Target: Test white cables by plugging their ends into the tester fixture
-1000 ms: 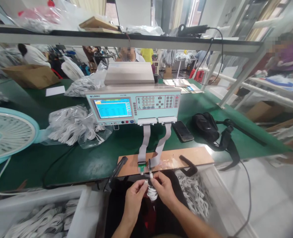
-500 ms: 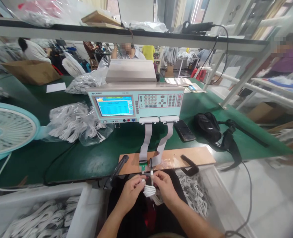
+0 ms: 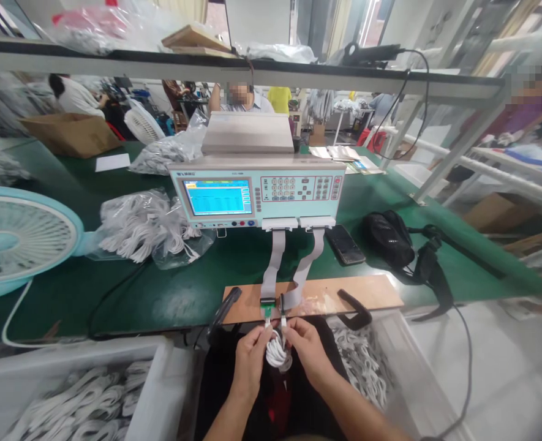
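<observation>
A coiled white cable (image 3: 277, 351) hangs between my two hands at the table's front edge. My left hand (image 3: 253, 350) is closed on one cable end, held up at the small green board (image 3: 267, 309). The cable's other end is pinched in my right hand (image 3: 304, 342), at the dark connector just right of the board. Grey ribbon cables (image 3: 273, 264) run from these connectors up to the tester (image 3: 256, 196), whose blue screen (image 3: 218, 197) is lit. Whether the plugs are fully seated cannot be made out.
White bins of coiled cables (image 3: 158, 373) (image 3: 357, 361) flank my lap. Black clamps (image 3: 225, 312) (image 3: 356, 312) hold the wooden strip (image 3: 321, 295). A fan (image 3: 22, 236), bagged cables (image 3: 137, 226), a phone (image 3: 345, 245) and a black pouch (image 3: 387, 237) lie around the tester. People sit beyond.
My left hand has moved up to the green board with its cable end. The coil hangs rounder between my hands. My right hand stays at its connector; the whole view has shifted slightly.
</observation>
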{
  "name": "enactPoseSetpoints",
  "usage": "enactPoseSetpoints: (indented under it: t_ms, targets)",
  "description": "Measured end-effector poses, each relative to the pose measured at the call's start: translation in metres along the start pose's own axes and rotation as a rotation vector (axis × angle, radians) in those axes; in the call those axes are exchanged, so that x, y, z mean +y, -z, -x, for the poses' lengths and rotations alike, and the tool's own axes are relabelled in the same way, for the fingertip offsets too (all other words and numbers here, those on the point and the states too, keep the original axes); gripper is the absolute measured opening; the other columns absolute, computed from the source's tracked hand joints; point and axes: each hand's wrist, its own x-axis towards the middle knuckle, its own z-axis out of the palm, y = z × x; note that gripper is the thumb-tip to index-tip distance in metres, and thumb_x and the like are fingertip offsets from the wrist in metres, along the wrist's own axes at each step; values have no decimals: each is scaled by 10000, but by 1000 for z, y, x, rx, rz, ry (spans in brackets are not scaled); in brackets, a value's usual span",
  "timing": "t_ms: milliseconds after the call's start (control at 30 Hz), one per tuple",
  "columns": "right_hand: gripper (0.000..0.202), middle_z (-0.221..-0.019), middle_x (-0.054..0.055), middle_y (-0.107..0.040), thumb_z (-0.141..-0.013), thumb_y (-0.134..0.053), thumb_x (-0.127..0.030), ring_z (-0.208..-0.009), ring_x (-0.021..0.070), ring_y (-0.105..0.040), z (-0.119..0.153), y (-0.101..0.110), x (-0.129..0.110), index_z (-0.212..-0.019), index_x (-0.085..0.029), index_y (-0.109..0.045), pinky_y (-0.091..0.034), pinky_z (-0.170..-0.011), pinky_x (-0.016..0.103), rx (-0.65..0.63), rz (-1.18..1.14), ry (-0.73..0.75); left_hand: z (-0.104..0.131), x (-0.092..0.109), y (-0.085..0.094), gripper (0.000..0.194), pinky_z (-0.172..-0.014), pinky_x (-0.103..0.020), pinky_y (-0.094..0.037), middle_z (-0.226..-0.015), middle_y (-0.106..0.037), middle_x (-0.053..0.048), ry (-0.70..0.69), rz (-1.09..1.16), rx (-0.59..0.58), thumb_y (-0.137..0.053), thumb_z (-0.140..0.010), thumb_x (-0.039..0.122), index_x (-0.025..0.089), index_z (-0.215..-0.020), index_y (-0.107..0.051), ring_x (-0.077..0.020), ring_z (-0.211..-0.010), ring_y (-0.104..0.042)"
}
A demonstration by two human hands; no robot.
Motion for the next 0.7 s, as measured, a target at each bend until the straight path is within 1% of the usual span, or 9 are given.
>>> enactPoseSetpoints:
  t_ms: [167,233,300,400,433,533,600,633,700]
  targets:
    - [294,-520,-44,-488,-700,-669,-432,-492,97,-385,2,1,1,-627,-159,-585,-301,-508,224,-16,48,-22,9,10,0,319,-555,-239,-417,-568,-587,-5,-85,-194,78,-569,-776,399,130,-625,-652,-147,-570,-532]
    - [297,-529,-48,-473,-720,-656,-449,-502,101,-388,4,3,3,-659,-162,-606,-295,-499,223,-3,102,-26,26,26,10,317,-645,-258,-447,-689,-639,-34,-194,-268,97,-498,-830,348,148,-631,-643,-170,-685,-580]
    - [276,-572,-43,-500,-725,-660,-444,-534,110,-412,3,6,7,-743,-170,-636,-310,-511,222,0,135,-46,43,42,32,301,-750,-279,-456,-846,-667,-60,-352,-363,116,-435,-866,295,166,-690,-643,-184,-811,-600]
    - [257,-612,-31,-519,-730,-668,-431,-577,120,-431,-4,11,15,-773,-179,-644,-333,-530,221,-17,132,-70,65,56,98,269,-822,-294,-447,-901,-666,-64,-403,-668,350,-400,-877,281,184,-794,-637,-192,-878,-600]
    - [255,-626,-26,-528,-728,-673,-428,-584,123,-435,-5,12,18,-790,-182,-649,-338,-529,222,-19,124,-76,71,56,129,270,-830,-290,-444,-891,-661,-55,-341,-802,504,-383,-881,289,189,-829,-628,-191,-885,-598]
    - [302,-689,2,-575,-709,-688,-434,-600,138,-459,-7,15,22,-871,-181,-666,-354,-519,233,-12,105,-101,84,43,232,266,-868,-337,-421,-1030,-613,-91,-127,-981,750,-409,-853,261,150,-1046,-554,-239,-978,-563]
    - [335,-728,21,-600,-692,-698,-440,-622,153,-484,-6,17,24,-897,-177,-673,-375,-527,242,-1,98,-118,91,26,289,281,-908,-437,-376,-1029,-592,-142,-11,-1057,842,-469,-770,179,113,-1027,-563,-311,-1028,-521]
    - [340,-746,26,-610,-684,-704,-440,-637,159,-496,-7,17,25,-900,-179,-676,-386,-535,244,3,95,-121,95,15,311,304,-924,-460,-355,-1016,-591,-141,31,-1093,844,-493,-712,128,118,-1002,-582,-328,-1044,-506]
    - [339,-778,31,-628,-672,-713,-436,-662,168,-515,-8,19,26,-902,-189,-681,-404,-548,245,11,97,-114,103,-6,338,359,-921,-473,-348,-977,-599,-128,83,-1148,800,-517,-609,65,137,-945,-623,-338,-1026,-512]
